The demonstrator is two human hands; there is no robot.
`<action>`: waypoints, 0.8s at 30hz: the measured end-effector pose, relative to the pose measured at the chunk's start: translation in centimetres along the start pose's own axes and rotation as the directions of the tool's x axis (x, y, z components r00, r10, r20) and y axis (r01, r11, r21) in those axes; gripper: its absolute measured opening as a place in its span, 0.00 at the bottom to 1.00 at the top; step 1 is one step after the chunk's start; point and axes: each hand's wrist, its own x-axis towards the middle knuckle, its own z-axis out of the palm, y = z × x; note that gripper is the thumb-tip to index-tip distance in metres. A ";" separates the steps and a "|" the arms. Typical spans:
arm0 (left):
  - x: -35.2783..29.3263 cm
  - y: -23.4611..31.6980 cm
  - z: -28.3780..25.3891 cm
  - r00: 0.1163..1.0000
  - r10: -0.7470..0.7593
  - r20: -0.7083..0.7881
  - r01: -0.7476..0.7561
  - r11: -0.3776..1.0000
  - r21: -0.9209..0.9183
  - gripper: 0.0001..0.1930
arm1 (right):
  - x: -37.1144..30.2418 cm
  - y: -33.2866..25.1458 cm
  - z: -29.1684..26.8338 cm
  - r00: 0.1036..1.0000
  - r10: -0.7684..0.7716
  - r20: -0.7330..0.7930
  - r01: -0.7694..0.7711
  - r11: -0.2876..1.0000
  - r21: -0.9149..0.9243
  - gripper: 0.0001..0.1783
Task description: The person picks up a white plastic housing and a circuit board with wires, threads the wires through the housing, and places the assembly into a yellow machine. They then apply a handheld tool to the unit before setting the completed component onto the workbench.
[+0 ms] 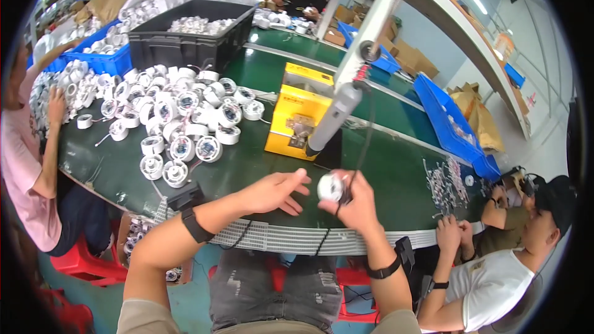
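Note:
My right hand (357, 205) is closed on a small white round housing (330, 188) with a shiny centre, held just above the green work table (396, 185). Something dark shows between the palm and the housing, too small to make out. To its left, my left hand (281, 192) is empty, fingers apart and pointing toward the housing. A yellow box (278, 125) stands beyond my hands, with a metal fixture (301, 128) at its front. Beside it a grey cylindrical tool (337, 117) with a dark lower end hangs at a tilt, and a black cable (370, 130) runs down toward my right hand.
Many white round housings (185, 105) are heaped on the left, before a black crate (167, 46) and a blue bin (105, 55). Wired parts (444, 185) lie at right, near a blue tray (445, 117). Co-workers sit left, right and across. A slanted white post (377, 25) rises ahead.

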 end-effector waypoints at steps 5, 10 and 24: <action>0.0 1.1 -0.3 0.989 0.102 0.109 -0.078 0.977 -0.201 0.27 | 1.8 -2.6 2.5 0.982 -0.187 0.023 0.186 0.982 0.020 0.42; -0.5 2.4 -0.9 0.977 0.206 -0.051 -0.212 0.957 -0.199 0.23 | 2.7 -0.2 3.4 0.958 0.235 0.164 -0.284 0.697 0.658 0.14; 0.2 2.3 -1.0 0.996 0.035 -0.082 -0.065 0.912 -0.404 0.21 | 2.5 -1.2 2.7 0.998 0.026 -0.051 -0.010 0.958 0.286 0.04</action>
